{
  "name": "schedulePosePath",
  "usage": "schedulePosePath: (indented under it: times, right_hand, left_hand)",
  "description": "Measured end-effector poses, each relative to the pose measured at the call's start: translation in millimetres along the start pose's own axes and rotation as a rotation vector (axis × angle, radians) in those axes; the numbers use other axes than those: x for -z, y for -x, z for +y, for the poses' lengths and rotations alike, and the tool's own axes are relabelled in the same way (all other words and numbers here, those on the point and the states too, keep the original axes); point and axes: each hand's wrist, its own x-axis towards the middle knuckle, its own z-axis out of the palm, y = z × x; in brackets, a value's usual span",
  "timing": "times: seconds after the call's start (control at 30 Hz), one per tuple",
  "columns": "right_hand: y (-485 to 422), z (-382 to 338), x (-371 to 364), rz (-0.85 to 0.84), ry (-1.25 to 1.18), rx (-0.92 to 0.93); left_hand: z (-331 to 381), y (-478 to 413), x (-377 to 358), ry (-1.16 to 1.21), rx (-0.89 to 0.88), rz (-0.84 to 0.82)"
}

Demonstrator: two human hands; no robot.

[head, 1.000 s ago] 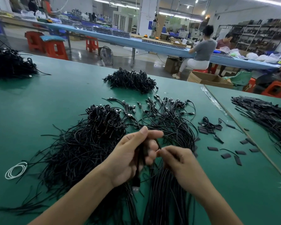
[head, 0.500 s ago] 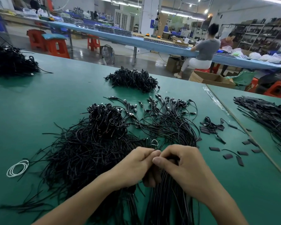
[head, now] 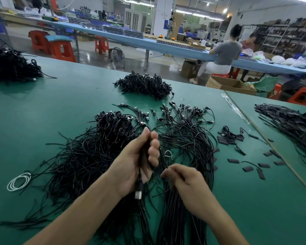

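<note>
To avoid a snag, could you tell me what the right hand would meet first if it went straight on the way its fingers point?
Probably the black cables gripped by the left hand, since the right hand points left toward them; depth is unclear, so it might pass beneath.
</note>
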Motion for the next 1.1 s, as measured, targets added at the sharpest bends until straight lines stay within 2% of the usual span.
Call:
schedulePosePath:
  times: [0.07, 0.2, 0.3, 0.37, 0.47, 0.57, 0.63, 0.73, 0.87, 1.03, 1.1]
  right_hand:
    - [3.9, -1.1, -3.3, -0.107, 0.074, 0.006]
    - [7.2, -12.4, -6.0, -0.205, 0.281, 0.087]
    - [6.3, -18.7, 3.0, -0.164, 0.347, 0.172]
    - [7.3, -20.6, 10.2, -0.137, 0.361, 0.220]
    - [10.2, -20.7, 16.5, 0.010, 0.270, 0.236]
    - [9.4, -18.7, 16.9, 0.120, 0.101, 0.231]
    - [8.5, -16.9, 17.0, 0.070, -0.040, 0.196]
    - [9.0, -16.9, 17.6, -0.069, -0.163, 0.163]
    - [9.0, -17.8, 16.4, -0.083, -0.110, 0.151]
    - [9.2, -16.3, 11.6, 0.053, 0.127, 0.202]
    - [9.1, -15.6, 7.8, 0.082, 0.139, 0.242]
  left_hand:
    - [-6.8, -5.0, 3.4, -0.211, -0.186, 0.148]
    - [-24.2, -7.2, 18.5, -0.865, -0.372, 0.238]
    - [-29.7, -3.6, 22.0, -1.299, -0.241, 0.155]
    - [-31.7, -1.1, 20.9, -1.426, -0.112, 0.078]
    - [-29.7, 5.0, 13.0, -1.294, 0.039, 0.036]
    - [-27.2, 10.6, 9.0, -1.268, 0.180, 0.074]
    - [-23.2, 12.3, 10.1, -1.228, 0.271, 0.059]
    - [-18.4, 15.9, 12.5, -1.091, 0.378, -0.051]
    - [-20.6, 15.1, 14.5, -0.979, 0.350, -0.001]
    - [-28.1, 11.5, 20.2, -1.013, 0.262, 0.157]
    - [-30.6, 10.1, 20.7, -0.901, 0.296, 0.211]
